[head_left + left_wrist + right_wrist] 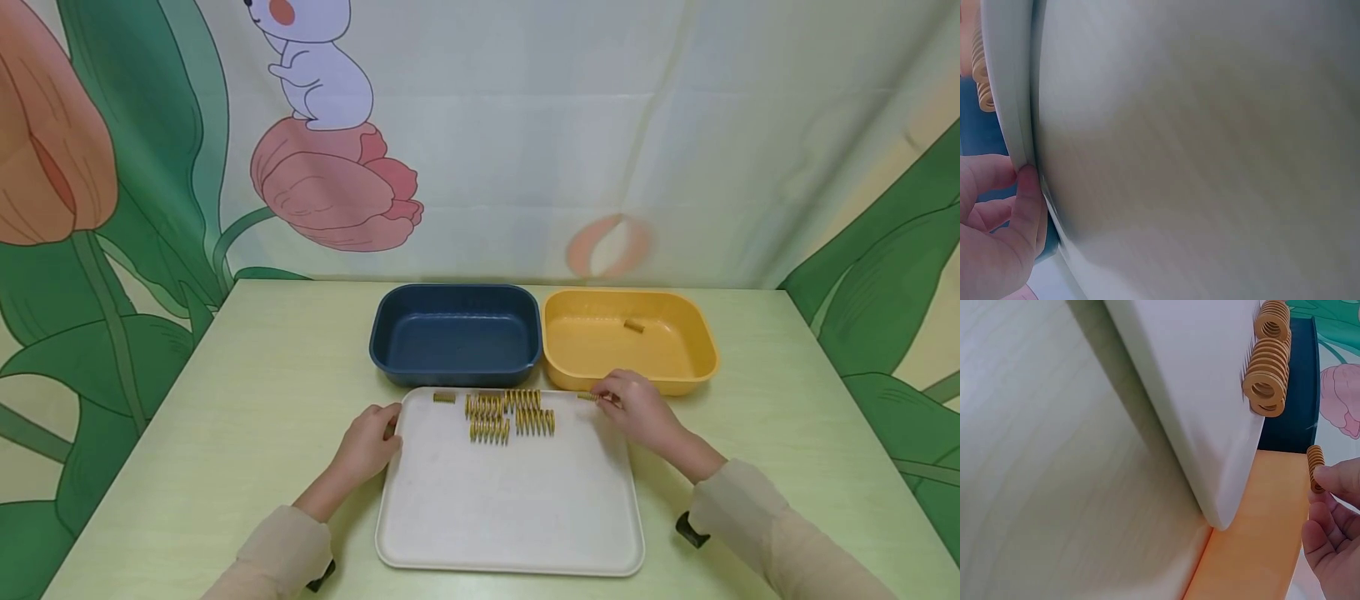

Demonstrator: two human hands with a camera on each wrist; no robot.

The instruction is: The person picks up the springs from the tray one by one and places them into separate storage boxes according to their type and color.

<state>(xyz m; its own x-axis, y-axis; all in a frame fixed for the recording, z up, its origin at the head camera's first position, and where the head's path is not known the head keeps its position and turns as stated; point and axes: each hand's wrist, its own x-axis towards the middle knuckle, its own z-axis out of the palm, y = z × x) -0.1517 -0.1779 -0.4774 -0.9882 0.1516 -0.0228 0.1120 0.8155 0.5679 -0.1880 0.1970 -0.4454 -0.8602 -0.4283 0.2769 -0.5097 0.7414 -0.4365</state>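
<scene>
A right hand point(639, 406) pinches a small coiled spring point(1314, 457) by the far right corner of a white tray point(510, 508).
The spring sits between thumb and fingertips, clear of the tray, its coils visible in the right wrist view; the left hand point(367, 444) is clamped on the tray's left rim, fingers and thumb together about the edge. Four larger springs point(536, 422) lie grouped near the middle of the tray's far side, with another small spring point(444, 398) to their left. Beyond the tray, a dark blue bin point(455, 378) stands left of a yellow bin point(686, 387), which holds one short spring point(633, 327); all rest on the pale tabletop point(187, 467).
</scene>
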